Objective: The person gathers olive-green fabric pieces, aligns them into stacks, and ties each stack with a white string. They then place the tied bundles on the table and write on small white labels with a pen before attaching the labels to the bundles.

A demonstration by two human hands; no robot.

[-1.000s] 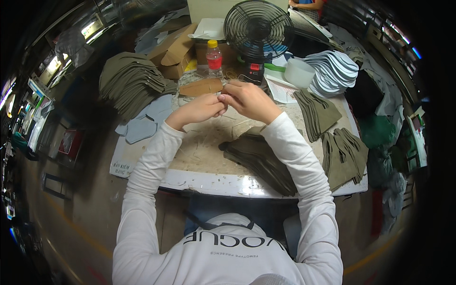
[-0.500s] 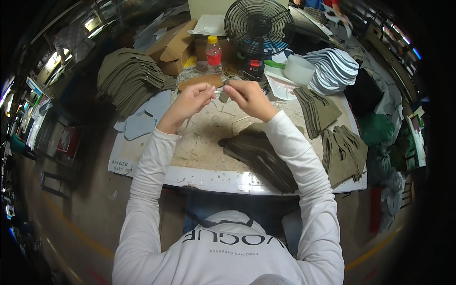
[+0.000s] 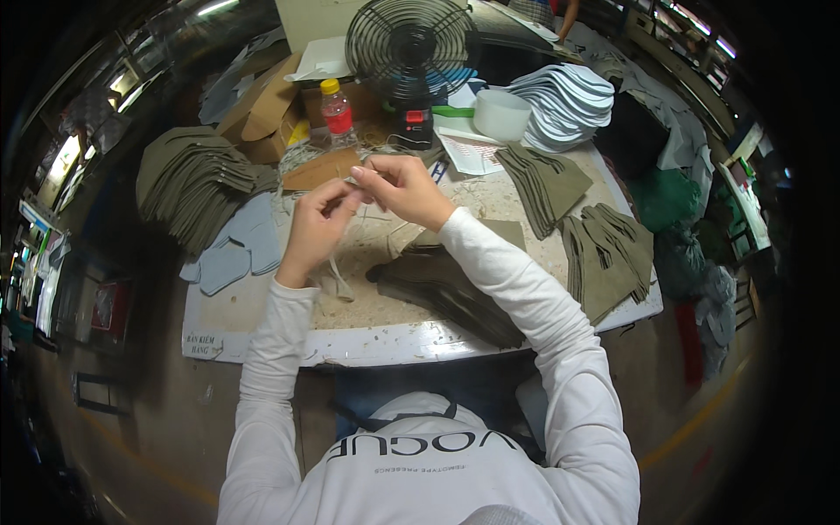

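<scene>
Left hand (image 3: 319, 223), right hand (image 3: 409, 187): we pinch a pale strip (image 3: 340, 284). Tail hangs below grip, toward table's (image 3: 394, 346) front edge.

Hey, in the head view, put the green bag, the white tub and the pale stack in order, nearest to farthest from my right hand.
From your right hand:
1. White tub, on the table, ahead and to the right.
2. Pale stack, just right of the tub.
3. Green bag, beyond the table's right edge.

Broad white-edged table (image 3: 241, 317) with olive fabric stacks (image 3: 453, 302), pale grey-blue cut pieces (image 3: 225, 266) and a yellow-capped bottle (image 3: 338, 117) on top.
</scene>
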